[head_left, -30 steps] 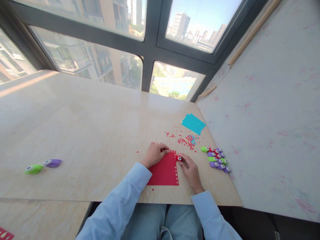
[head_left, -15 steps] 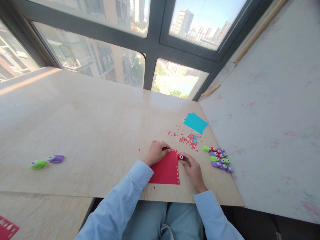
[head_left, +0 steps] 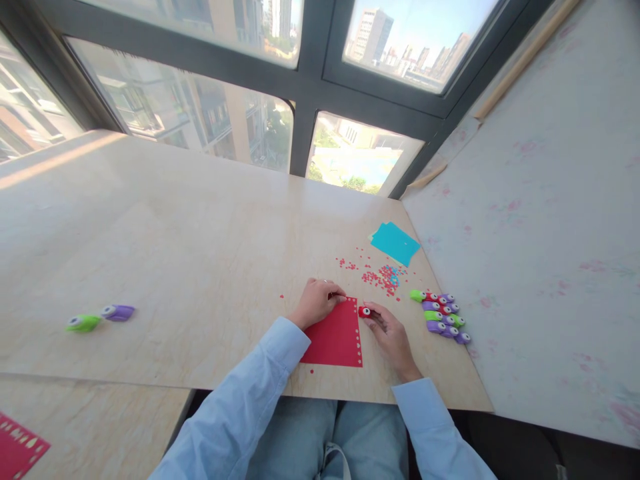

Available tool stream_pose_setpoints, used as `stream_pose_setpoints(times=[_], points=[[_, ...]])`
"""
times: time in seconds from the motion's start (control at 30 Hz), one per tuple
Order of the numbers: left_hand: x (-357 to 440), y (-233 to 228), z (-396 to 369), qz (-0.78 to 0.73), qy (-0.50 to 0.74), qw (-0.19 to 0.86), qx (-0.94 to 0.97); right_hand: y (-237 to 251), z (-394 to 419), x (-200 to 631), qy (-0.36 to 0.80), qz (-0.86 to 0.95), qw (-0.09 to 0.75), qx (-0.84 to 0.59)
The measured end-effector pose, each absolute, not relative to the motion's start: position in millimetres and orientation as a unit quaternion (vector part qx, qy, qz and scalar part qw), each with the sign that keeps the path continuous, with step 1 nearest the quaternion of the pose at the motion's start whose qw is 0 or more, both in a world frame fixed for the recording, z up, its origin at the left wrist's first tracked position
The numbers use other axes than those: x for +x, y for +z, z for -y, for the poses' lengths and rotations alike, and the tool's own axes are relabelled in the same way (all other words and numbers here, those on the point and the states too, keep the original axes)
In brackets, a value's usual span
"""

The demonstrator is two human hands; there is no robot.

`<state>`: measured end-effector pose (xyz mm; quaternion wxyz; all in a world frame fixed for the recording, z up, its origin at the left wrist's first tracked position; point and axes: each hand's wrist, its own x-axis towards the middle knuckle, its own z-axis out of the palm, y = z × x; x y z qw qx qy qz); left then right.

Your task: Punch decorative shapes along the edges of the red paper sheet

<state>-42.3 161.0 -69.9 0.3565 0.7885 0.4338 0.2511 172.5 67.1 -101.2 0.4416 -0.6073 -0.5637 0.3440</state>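
Red paper sheet [head_left: 334, 339] lies flat on the table [head_left: 190, 267], close to the near edge and right of centre, its right border carrying a row of small punched holes. Left of it the tabletop is broad and bare as far as a green and a purple punch [head_left: 100, 318] near the left side; to the right, little room is left before the table's right edge, taken up by a cluster of punches [head_left: 440, 315], scattered red and blue confetti [head_left: 383, 278] and a teal paper [head_left: 396, 243]. The left hand [head_left: 316, 302] presses fingers-down on the sheet's far left corner. The right hand [head_left: 393, 337] is closed around a small red punch [head_left: 365, 311] set against the sheet's far right edge.
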Motion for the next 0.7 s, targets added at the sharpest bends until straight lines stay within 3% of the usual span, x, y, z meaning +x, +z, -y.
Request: stream_pose_setpoints(times=[0.7], points=[[-43.3, -75.9, -164.0, -0.409, 0.299, 0.393, 0.767, -99.7, -67.4, 171.8, 0.309, 0.586, 0.424, -0.617]])
